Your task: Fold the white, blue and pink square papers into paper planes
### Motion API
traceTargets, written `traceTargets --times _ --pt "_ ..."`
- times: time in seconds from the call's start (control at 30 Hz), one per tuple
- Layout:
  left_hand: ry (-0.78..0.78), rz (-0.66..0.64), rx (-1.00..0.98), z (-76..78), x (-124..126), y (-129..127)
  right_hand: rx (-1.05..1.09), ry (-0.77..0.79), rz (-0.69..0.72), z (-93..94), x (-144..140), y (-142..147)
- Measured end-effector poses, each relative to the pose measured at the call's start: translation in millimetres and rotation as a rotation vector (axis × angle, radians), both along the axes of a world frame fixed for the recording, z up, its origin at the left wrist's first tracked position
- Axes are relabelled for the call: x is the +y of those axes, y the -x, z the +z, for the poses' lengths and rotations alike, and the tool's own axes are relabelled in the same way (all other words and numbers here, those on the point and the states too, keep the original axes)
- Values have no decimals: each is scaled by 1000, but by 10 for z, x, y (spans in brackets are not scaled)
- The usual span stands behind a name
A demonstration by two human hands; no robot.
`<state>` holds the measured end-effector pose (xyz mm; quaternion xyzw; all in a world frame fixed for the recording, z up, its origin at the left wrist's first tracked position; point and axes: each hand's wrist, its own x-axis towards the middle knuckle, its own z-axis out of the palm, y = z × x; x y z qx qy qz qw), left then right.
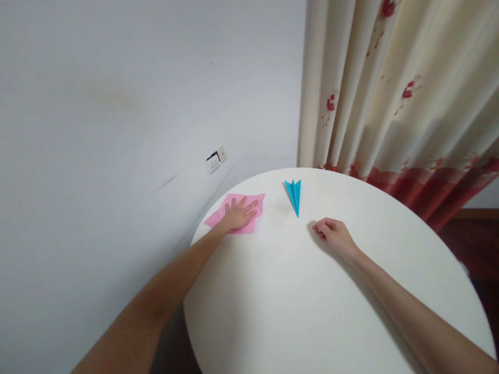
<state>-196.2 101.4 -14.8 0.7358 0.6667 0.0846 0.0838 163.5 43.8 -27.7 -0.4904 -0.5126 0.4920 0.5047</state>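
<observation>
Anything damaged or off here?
Yes, on the wall: a dark, jagged patch along the upper edge of the socket plate could be damage. A grey scuff lies nearby. The blue folded paper and pink sheet on the table show nothing obviously wrong.

My left hand (237, 215) covers part of the pink sheet (216, 215); the curtain (390, 104) runs past the view's top edge.

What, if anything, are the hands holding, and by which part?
Nothing visibly: the left hand lies flat and spread on the creased, four-cornered, pink paper-like sheet, not gripping it; the loosely curled right hand shows nothing in it.
</observation>
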Motion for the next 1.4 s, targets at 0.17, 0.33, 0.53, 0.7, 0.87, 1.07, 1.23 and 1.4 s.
traceTargets --times 0.17,0.33,0.53,0.7,0.87,1.07,1.23,1.4 --pt "153 -2 -37 230 11 4 -91 -84 22 -54 4 11" --pt "-232 -88 -345 340 -121 -510 -102 -93 42 -99 28 -18" --pt "-269 -54 -428 115 -168 -1710 -127 -133 65 -103 41 -53" --pt "-315 89 -352 -14 -13 -2135 -131 -133 78 -108 70 -85" --pt "-326 71 -333 1 34 -2050 -214 -173 23 -140 137 -155" --pt "-364 -35 -390 87 -437 -1890 -652 -652 -269 156 -8 -274" --pt "-369 -165 -753 160 -907 -1789 -955 -826 -58 360 -204 -137" --pt "-48 -75 -1168 377 -992 -1701 -940 -733 89 347 -253 -18"
